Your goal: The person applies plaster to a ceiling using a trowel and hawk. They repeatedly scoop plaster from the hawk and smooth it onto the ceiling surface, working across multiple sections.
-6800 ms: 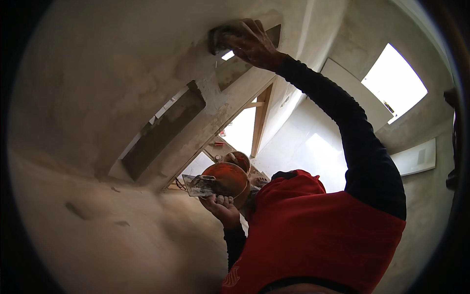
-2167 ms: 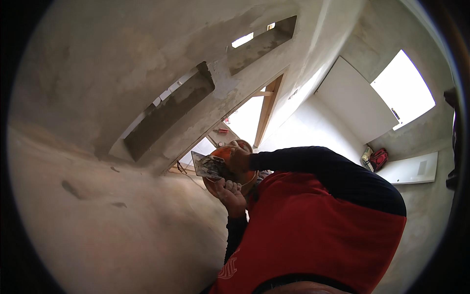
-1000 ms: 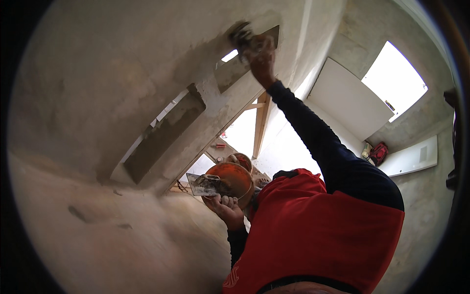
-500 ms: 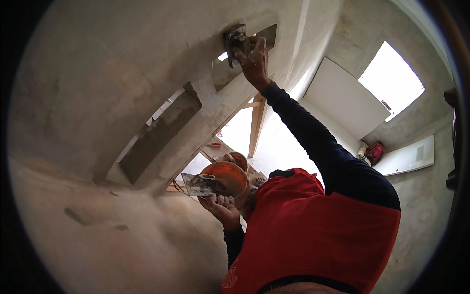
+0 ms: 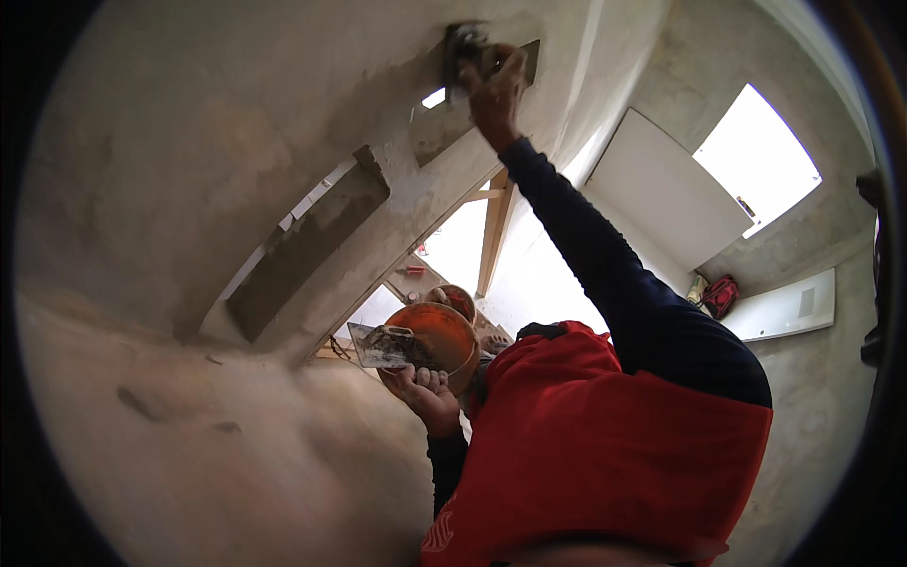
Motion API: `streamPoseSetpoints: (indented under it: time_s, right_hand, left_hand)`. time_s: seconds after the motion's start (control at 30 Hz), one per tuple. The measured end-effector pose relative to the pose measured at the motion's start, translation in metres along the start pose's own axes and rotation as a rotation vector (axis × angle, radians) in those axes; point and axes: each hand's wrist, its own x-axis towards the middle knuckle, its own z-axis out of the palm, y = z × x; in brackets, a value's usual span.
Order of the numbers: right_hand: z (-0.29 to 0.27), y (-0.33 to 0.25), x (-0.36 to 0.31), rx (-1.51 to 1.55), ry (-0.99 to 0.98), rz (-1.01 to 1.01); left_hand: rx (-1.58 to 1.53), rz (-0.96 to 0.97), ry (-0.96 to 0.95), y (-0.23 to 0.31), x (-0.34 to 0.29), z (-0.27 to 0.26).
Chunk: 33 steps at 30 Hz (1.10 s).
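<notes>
My right hand [image 5: 496, 94] is raised to the wall and closed around a dark, mortar-caked float [image 5: 463, 52], which is smeared by motion. The float lies against the wall beside the upper rectangular opening [image 5: 439, 142], over damp grey plaster. Lower down, my left hand [image 5: 430, 397] has curled fingers and grips the edge of a steel trowel [image 5: 373, 347] with dark mortar on it. Directly behind the trowel shows an orange bucket [image 5: 453, 340], partly hidden by trowel and hand. Whether my fingers also touch the bucket, I cannot tell.
A long recessed opening [image 5: 307, 255] cuts the wall at left. Another reddish bucket [image 5: 460, 300] stands beyond the first. Wooden posts [image 5: 496, 231] frame a bright gap. At right are a white panel [image 5: 671, 194], a red bag [image 5: 721, 296] and a lower white board [image 5: 784, 307].
My right hand and the float have moved slightly up the wall and now blur. My left hand still holds the trowel in front of the bucket.
</notes>
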Motion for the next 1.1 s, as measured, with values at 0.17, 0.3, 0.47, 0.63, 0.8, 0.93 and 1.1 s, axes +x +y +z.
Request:
streamPoseSetpoints:
  time_s: [0.17, 0.3, 0.47, 0.63, 0.8, 0.93, 1.1]
  right_hand:
    - [-0.010, 0.019, 0.047, -0.016, 0.141, 0.119]
    - [-0.058, -0.002, -0.033, 0.137, -0.319, -0.089]
    - [-0.082, -0.018, -0.180, 0.347, -1.312, -0.472]
    - [-0.085, -0.005, -0.330, -0.364, -1.898, -0.848]
    - [-0.111, -0.015, -0.414, -0.306, -1.740, -0.801]
    - [-0.128, -0.015, -0.367, -0.046, -1.817, -0.763]
    - [-0.140, -0.019, -0.271, 0.566, -1.748, -0.119]
  left_hand:
    - [0.003, 0.033, -0.025, 0.000, 0.009, -0.006]
    - [-0.040, 0.016, -0.091, -0.001, 0.011, -0.015]
    - [-0.010, 0.000, -0.040, -0.012, 0.015, -0.020]
    - [-0.017, -0.051, -0.073, -0.024, 0.030, -0.032]
    - [-0.032, -0.094, -0.098, -0.021, 0.029, -0.047]
    - [0.017, -0.058, -0.097, -0.014, 0.016, -0.042]
    - [-0.020, -0.102, -0.007, -0.003, 0.002, -0.027]
